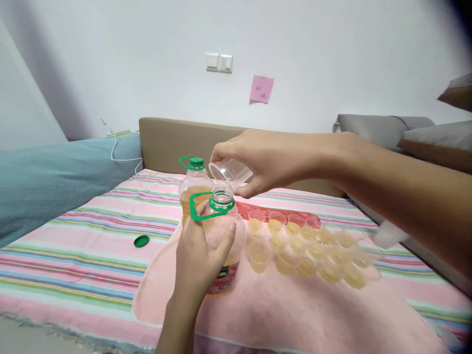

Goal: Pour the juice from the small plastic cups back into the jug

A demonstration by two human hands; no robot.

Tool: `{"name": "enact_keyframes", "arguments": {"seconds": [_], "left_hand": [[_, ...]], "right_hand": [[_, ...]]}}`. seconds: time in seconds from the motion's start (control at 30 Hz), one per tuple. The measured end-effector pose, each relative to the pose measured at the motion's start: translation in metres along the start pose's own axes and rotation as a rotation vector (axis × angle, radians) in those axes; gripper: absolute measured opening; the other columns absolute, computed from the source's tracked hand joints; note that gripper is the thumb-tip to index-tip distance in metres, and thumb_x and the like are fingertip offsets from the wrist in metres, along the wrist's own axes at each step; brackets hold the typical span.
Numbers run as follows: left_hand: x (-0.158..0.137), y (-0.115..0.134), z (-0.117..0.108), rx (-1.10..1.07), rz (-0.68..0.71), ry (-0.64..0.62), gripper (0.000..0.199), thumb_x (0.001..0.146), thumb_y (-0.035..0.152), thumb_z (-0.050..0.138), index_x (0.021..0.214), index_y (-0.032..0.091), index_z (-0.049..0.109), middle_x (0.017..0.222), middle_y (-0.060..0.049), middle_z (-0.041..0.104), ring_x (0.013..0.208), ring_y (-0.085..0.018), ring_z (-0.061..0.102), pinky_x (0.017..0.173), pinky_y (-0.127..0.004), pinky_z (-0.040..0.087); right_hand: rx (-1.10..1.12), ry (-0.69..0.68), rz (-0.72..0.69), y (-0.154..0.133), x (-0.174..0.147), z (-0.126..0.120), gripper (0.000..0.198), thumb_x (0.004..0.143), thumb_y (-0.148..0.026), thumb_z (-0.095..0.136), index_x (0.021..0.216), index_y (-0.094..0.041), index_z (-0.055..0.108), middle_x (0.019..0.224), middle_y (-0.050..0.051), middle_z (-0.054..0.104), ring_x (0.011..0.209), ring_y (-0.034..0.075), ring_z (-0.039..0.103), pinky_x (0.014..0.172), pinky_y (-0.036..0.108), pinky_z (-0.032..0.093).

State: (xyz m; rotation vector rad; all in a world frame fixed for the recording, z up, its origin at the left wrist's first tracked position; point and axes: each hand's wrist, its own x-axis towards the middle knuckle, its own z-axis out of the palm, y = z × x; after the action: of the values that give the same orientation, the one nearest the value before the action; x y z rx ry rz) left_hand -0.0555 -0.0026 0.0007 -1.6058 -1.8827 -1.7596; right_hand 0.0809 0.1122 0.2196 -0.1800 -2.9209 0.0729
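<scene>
Bottle [239, 241]: standing upright and uncapped on a pink cloth [287, 314], being gripped round the shoulder by the left hand [197, 250]. Right hand [261, 157]: gripping a clear cup [238, 173], tilting it leftward with its rim just over the bottle's mouth. Cups [258, 253]: standing to the right in close rows, holding yellowish liquid. Green cap [141, 241]: lying to the left on the striped sheet [84, 236]. Capped bottle [190, 189]: standing just behind the first, holding amber liquid. Red plastic [242, 211]: lying behind the cups. Pink note [261, 89]: sticking to the wall [313, 59], below and right of two switches [213, 61].
</scene>
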Motion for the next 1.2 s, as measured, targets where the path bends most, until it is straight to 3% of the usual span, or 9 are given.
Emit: {"name": "enact_keyframes", "arguments": {"seconds": [0.13,0.3,0.47,0.6,0.73,0.83,1.03,1.2], "left_hand": [[0.000,0.000,0.000,-0.011,0.023,-0.006,0.055,0.101,0.048,0.072,0.150,0.030,0.057,0.153,-0.007,0.066,0.146,-0.030,0.060,0.120,-0.049,0.049],[-0.001,0.002,-0.001,-0.025,0.017,0.005,0.049,0.099,0.045,0.074,0.142,0.029,0.059,0.146,-0.007,0.068,0.142,-0.030,0.063,0.118,-0.047,0.049],[-0.001,0.002,-0.001,-0.013,-0.011,0.005,0.051,0.098,0.048,0.075,0.142,0.027,0.059,0.139,-0.009,0.071,0.138,-0.032,0.065,0.115,-0.049,0.050],[-0.001,0.003,-0.002,-0.026,0.026,-0.004,0.045,0.101,0.045,0.072,0.141,0.030,0.058,0.149,-0.006,0.066,0.144,-0.029,0.061,0.118,-0.046,0.048],[0.000,0.003,-0.004,-0.030,0.035,-0.014,0.046,0.101,0.045,0.072,0.142,0.030,0.056,0.149,-0.006,0.065,0.144,-0.028,0.061,0.120,-0.047,0.046],[0.001,0.002,-0.003,-0.026,0.034,-0.008,0.048,0.101,0.048,0.072,0.141,0.028,0.056,0.147,-0.008,0.066,0.143,-0.029,0.061,0.120,-0.049,0.047],[0.001,0.001,-0.001,0.009,-0.010,0.017,0.057,0.098,0.053,0.071,0.145,0.024,0.058,0.144,-0.012,0.069,0.141,-0.033,0.064,0.117,-0.054,0.050],[0.000,0.000,0.000,0.018,-0.036,0.028,0.059,0.096,0.054,0.071,0.144,0.022,0.059,0.142,-0.013,0.071,0.139,-0.035,0.065,0.116,-0.056,0.051]], "right_hand": [[-0.069,-0.054,-0.019,0.000,0.002,-0.001,0.040,0.076,-0.038,0.096,0.107,-0.026,0.075,0.106,0.003,0.077,0.112,0.031,0.072,0.091,0.040,0.055],[-0.071,-0.024,-0.048,-0.002,0.004,-0.002,0.038,0.071,-0.028,0.097,0.104,-0.025,0.077,0.118,0.003,0.073,0.123,0.033,0.069,0.102,0.043,0.054],[-0.093,-0.015,-0.073,-0.003,0.005,-0.004,0.035,0.070,-0.025,0.097,0.100,-0.024,0.078,0.117,0.001,0.075,0.123,0.033,0.070,0.108,0.046,0.053],[-0.025,0.021,-0.076,-0.007,0.006,-0.006,0.034,0.070,-0.033,0.099,0.096,-0.028,0.078,0.109,0.000,0.078,0.124,0.033,0.069,0.112,0.049,0.054],[0.018,0.034,-0.071,-0.017,0.006,-0.006,0.026,0.072,-0.019,0.096,0.086,-0.028,0.076,0.096,0.001,0.077,0.119,0.032,0.070,0.117,0.053,0.049],[-0.099,-0.008,-0.112,-0.023,0.003,-0.005,0.021,0.079,-0.017,0.091,0.091,-0.027,0.077,0.100,0.002,0.078,0.120,0.031,0.068,0.119,0.053,0.046],[-0.498,-0.077,-0.206,-0.035,-0.006,-0.001,0.020,0.104,-0.015,0.067,0.123,-0.018,0.072,0.123,0.008,0.075,0.126,0.027,0.063,0.120,0.050,0.041],[-0.708,-0.111,-0.233,-0.038,-0.007,0.003,0.030,0.105,-0.006,0.058,0.130,-0.019,0.068,0.131,0.006,0.072,0.128,0.023,0.061,0.130,0.052,0.027]]}}
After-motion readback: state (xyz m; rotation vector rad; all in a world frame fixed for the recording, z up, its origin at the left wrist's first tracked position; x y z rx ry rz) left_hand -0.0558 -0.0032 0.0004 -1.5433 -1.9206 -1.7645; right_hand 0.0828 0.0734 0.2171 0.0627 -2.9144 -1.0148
